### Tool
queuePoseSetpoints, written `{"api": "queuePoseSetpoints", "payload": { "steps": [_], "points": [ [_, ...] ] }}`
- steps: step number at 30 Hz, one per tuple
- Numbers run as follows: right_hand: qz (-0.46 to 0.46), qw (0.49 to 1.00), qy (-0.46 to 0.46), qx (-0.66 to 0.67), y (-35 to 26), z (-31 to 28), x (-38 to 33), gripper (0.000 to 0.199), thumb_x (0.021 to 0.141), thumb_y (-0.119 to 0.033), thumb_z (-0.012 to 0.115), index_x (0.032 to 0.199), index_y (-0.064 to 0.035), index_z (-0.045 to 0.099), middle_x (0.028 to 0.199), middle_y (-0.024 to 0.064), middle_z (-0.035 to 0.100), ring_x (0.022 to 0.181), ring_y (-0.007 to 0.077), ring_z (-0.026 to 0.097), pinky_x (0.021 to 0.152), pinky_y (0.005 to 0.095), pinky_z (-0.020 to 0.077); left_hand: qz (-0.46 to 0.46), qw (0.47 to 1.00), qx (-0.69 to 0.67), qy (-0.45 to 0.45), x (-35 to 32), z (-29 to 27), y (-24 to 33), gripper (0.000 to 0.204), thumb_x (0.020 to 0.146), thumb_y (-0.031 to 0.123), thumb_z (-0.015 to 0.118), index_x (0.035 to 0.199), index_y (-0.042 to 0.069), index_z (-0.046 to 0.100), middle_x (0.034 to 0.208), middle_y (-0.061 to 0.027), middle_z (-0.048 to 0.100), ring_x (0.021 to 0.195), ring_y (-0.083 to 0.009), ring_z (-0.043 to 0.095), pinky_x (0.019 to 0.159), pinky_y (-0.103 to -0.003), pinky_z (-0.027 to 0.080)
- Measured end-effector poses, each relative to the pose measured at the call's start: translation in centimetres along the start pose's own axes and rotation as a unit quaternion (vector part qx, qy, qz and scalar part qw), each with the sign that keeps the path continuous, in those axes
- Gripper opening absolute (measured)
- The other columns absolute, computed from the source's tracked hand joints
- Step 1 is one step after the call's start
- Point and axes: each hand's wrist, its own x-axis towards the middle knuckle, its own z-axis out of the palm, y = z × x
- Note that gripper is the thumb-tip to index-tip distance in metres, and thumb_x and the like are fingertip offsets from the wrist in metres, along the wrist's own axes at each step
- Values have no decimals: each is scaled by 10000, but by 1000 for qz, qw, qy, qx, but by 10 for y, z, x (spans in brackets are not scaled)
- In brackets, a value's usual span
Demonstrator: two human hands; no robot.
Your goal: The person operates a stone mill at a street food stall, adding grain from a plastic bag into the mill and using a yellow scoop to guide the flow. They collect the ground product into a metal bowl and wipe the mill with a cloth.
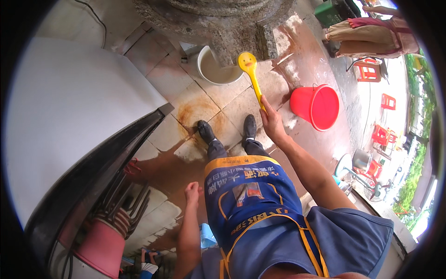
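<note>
By the right hand [273, 124], the thin handle of a yellow ladle [247, 63] is gripped near its lower end, with the fingers wrapped round it. The ladle is held out ahead of the body, and its round head, marked with a simple face, is turned up toward the camera. The left hand [193, 192] is carried low beside the body, its fingers curled inward; how tightly they are closed cannot be told. In the view, the ladle's head is seen just beside the right rim of a white basin [200, 65], in which a cloudy liquid is held; how high the head is raised above that rim cannot be judged. The basin is partly covered from sight by a rough grey stone structure [209, 21]. To the right of the ladle, a red bucket [302, 101] is set on the tiled floor [223, 95], which is stained with a rusty ring in front of the black shoes [204, 131]. A blue apron [253, 174] edged in yellow is worn. The left side is filled by a broad white surface [79, 93], and at the upper right another person [367, 37] in tan trousers is seen near red stools [369, 71].
</note>
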Motion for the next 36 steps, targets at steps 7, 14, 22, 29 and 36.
{"api": "queuePoseSetpoints", "payload": {
  "steps": [7, 14, 22, 29, 36],
  "points": [
    [232, 864, 2, 446, -37, -15, -33, 522, 1028, -136, 486, 1533, -120, 354, 664, -36, 420, 495, 50, 437, 395, 195, 314, -12, 1000, 24, 1, 3, -3, -24, 209, 973, 235, 611, 1082, 59, 644, 922, -26, 641, 783, -154, 654, 666, -304, 576],
    [408, 625, 63, 662, -70, -25, -2, 209, 1050, -221, 421, 1257, -197, 431, 707, -27, 377, 468, 51, 307, 382, 178, 259, -2, 999, 39, 0, 3, 2, -21, 217, 971, 251, 608, 1077, 67, 649, 875, -31, 644, 775, -150, 661, 653, -298, 566],
    [436, 425, -86, 789, -140, 27, 60, 129, 1020, -217, 421, 970, -112, 364, 735, 1, 426, 493, 60, 331, 405, 202, 296, -17, 999, 42, -2, 4, -6, -29, 234, 972, 262, 610, 1090, 63, 643, 870, -49, 656, 793, -161, 670, 657, -304, 562],
    [527, 413, -94, 737, -139, 1, 15, 340, 1056, -345, 414, 811, -110, 399, 574, -49, 337, 395, 49, 274, 329, 186, 265, -4, 1000, 3, 5, 10, -1, -33, 234, 970, 257, 616, 1101, 64, 636, 877, -61, 665, 748, -163, 666, 644, -303, 560],
    [403, 602, -50, 688, -133, -48, 6, 155, 1050, -300, 398, 1107, -163, 442, 798, -5, 460, 522, 49, 360, 379, 177, 267, -7, 1000, 25, -5, 21, 4, -41, 227, 964, 253, 618, 1096, 70, 640, 851, -50, 661, 736, -161, 660, 627, -286, 550]
  ]
}}
